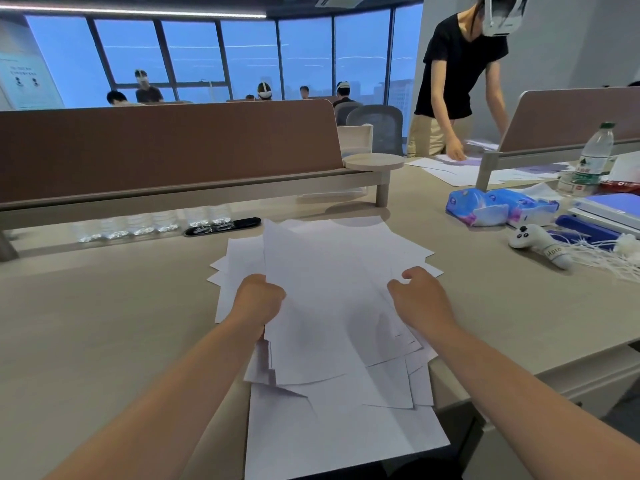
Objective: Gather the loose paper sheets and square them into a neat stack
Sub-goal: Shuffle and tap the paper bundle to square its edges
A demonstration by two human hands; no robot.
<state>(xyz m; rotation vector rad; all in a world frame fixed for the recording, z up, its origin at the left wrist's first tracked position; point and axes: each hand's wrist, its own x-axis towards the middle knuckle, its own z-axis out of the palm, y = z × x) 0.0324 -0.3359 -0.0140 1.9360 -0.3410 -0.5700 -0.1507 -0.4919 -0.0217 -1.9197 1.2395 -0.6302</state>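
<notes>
A loose pile of white paper sheets lies fanned and skewed on the beige desk, corners sticking out on every side. My left hand grips the left edge of the upper sheets, fingers curled under them. On the right side of the pile, my right hand grips the sheets with bent fingers. One large sheet lies lowest, hanging over the desk's near edge.
A brown divider panel runs along the back of the desk. At the right are tissue packs, a white plush toy, a water bottle and blue folders. A person in a black shirt handles papers at the neighbouring desk.
</notes>
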